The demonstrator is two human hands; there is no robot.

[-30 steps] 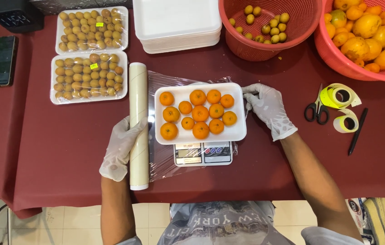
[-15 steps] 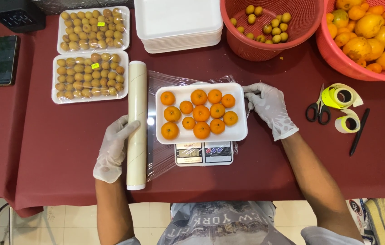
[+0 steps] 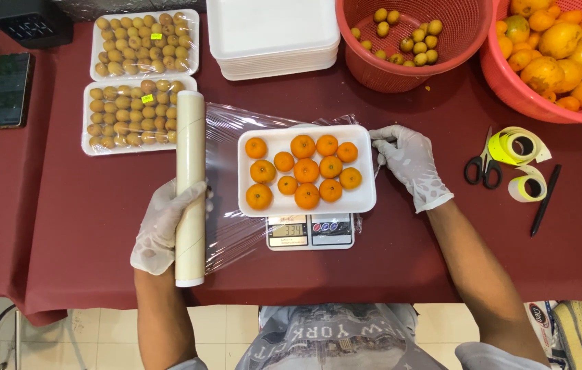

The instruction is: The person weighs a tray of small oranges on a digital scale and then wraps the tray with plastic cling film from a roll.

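Gloved, the left hand (image 3: 161, 226) wraps its grip around the cling-film roll (image 3: 190, 188), while the right hand (image 3: 411, 164) pinches the film sheet (image 3: 226, 171) at the right edge of the white tray (image 3: 366, 199). On the maroon surface (image 3: 99, 233), two red baskets sit at the far right: one (image 3: 510, 75) with large yellow-orange fruit, one (image 3: 373, 68) with a few small brownish fruits. Two wrapped trays (image 3: 92, 109) of small fruit lie far left, beside a stack of empty trays (image 3: 274, 41). The white tray holds ten small oranges (image 3: 306, 170) and rests on a scale (image 3: 310, 231) near the front edge. Open room lies left of the roll.
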